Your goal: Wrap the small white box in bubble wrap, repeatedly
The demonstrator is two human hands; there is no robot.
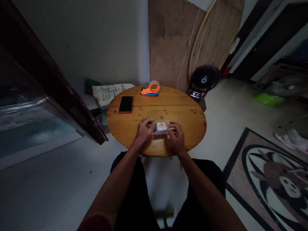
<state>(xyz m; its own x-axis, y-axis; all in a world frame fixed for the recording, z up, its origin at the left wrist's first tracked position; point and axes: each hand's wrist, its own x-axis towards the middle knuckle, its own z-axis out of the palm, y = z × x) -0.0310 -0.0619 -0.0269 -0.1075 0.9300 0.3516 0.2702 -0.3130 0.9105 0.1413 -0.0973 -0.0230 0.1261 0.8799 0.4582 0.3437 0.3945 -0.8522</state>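
A small box (160, 129) with a pale, printed top and purplish sides is on or just above the near half of the round wooden table (192, 118). My left hand (145, 131) is curled at the box's left edge, thumb against it. On the opposite edge my right hand (176, 135) grips with its thumb, the other fingers bent beyond. Between the two hands the top of the box stays visible, though its print is too small to read.
A black-screened phone (126, 104) with a red edge lies at the table's left. An orange and blue tape dispenser (151, 89) stands at the far edge. Behind are a printed white bag (108, 93) and a black fan (204, 79). A panda-pattern rug (276, 173) covers the right floor.
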